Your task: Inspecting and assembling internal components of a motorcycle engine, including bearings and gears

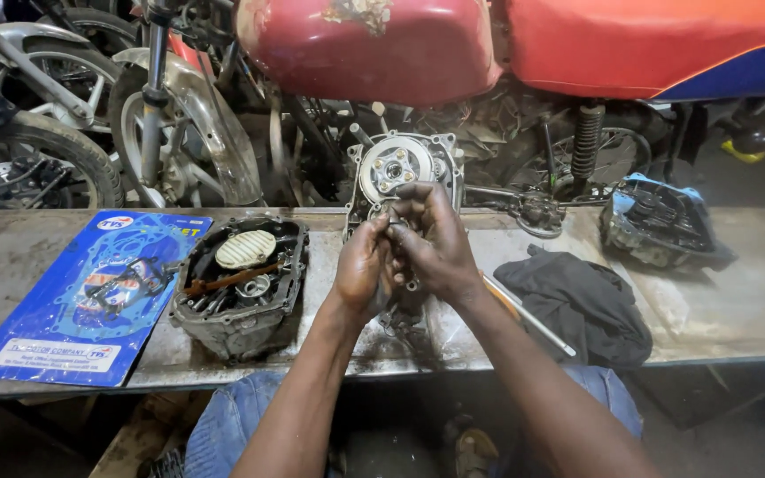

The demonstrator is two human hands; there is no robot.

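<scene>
Both hands are held together above the middle of a metal workbench (pixel 754 301). The left hand (pixel 360 270) is curled, its fingers bent inward toward the right hand (pixel 431 239), whose fingers are likewise folded over the same spot. A small dark part (pixel 394 227) is pinched between the fingertips of the two hands; its shape cannot be made out. Directly behind the hands an engine casing (pixel 400 168) is stood upright on the bench, a round clutch plate being shown on its face.

To the left of the hands, an open engine cover (pixel 239 288) is laid on the bench, filled with small parts. Further left, a blue gasket packet (pixel 90 296) is laid flat. To the right, a black cloth (pixel 582 305) is bunched up, with a metal rod (pixel 533 319) lying just beside it. Near the far right, another greasy engine part (pixel 657 221) is set on blue plastic.

Behind the bench a red motorcycle (pixel 374 44) is parked, and wheels of other motorcycles (pixel 37 150) are seen at the left. The room is dim.
</scene>
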